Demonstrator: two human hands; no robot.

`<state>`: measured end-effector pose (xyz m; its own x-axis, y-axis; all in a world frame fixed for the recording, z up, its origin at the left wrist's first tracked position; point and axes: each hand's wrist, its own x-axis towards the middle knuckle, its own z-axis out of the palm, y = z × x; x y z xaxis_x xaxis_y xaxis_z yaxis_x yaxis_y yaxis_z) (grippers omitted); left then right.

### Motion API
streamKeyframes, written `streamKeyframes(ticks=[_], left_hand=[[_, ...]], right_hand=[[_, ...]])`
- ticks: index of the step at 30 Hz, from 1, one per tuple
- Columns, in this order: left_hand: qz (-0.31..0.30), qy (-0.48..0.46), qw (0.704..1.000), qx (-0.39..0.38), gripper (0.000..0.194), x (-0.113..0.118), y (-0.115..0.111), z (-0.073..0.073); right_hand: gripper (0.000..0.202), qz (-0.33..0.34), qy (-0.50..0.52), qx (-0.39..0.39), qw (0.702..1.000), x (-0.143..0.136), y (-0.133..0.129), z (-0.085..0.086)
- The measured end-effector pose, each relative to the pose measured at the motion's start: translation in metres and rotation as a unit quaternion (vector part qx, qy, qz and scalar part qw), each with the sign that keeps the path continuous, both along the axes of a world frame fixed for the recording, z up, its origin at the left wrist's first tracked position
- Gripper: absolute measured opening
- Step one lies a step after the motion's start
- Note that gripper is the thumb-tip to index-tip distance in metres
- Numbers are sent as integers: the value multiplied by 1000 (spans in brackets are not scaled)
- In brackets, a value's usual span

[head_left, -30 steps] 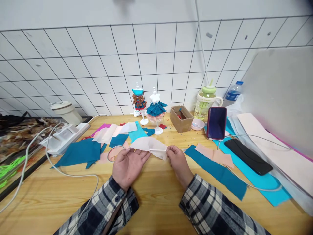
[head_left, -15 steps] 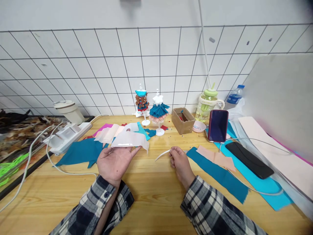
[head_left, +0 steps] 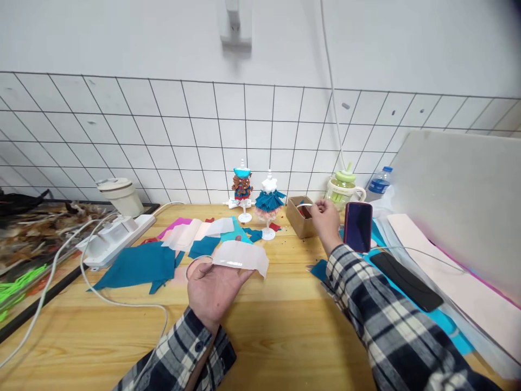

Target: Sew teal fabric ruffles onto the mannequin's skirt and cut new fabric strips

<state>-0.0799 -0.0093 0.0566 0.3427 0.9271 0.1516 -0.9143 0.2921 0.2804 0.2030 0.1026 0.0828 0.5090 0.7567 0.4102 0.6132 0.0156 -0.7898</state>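
Note:
My left hand [head_left: 217, 290] is turned palm up and holds a thin whitish piece of fabric [head_left: 244, 252] with a glossy strip along its near edge. The thumb is at its left end, and the other fingers are mostly hidden beneath it. At the back, my right hand [head_left: 326, 220] pinches a narrow white strip [head_left: 303, 206] over the opening of a small brown cardboard box [head_left: 306, 227]. Left of the box, a small white dress form [head_left: 269, 184] wears a teal skirt [head_left: 270, 201] with pink layers below. Behind it stands another small dressed form [head_left: 242, 187].
Teal cloth [head_left: 136, 267] and pale pink pieces [head_left: 185, 234] lie on the left, beside a white power strip [head_left: 122, 241]. On the right are an upright phone [head_left: 358, 227], a black case [head_left: 406, 281], a green-lidded cup [head_left: 341, 190] and pale sheets [head_left: 431, 260].
My right hand has moved forward and right with the white strip, from the table's middle to the box. My left hand still holds the whitish fabric. The view has tilted up.

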Motion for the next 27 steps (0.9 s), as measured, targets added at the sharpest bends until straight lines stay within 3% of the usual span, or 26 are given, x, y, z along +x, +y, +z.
streamKeyframes(ticks=[4,8,14,18,20,22,27], left_hand=[[-7,1,1000,3,52,0,-1,-1],[0,-13,1000,-14,53,-1,-1,-2],[-5,-21,999,-30,57,1,-1,-3],[-7,-10,1000,-20,58,0,0,-4],[-4,-10,1000,-11,58,-1,1,-5],[-1,-9,1000,-4,57,-2,1,-7],[-1,0,1000,-11,54,-3,3,-10]], right_hand=[[22,-20,-98,-62,993,8,10,-1],[25,5,-214,-134,968,17,10,-5],[33,6,-252,-135,958,23,5,-9],[35,0,-286,-78,955,11,-18,-15],[38,21,-307,-128,943,0,-31,-25],[38,95,-352,-238,900,-10,-42,-36],[29,136,-381,-298,865,-22,-43,-58]])
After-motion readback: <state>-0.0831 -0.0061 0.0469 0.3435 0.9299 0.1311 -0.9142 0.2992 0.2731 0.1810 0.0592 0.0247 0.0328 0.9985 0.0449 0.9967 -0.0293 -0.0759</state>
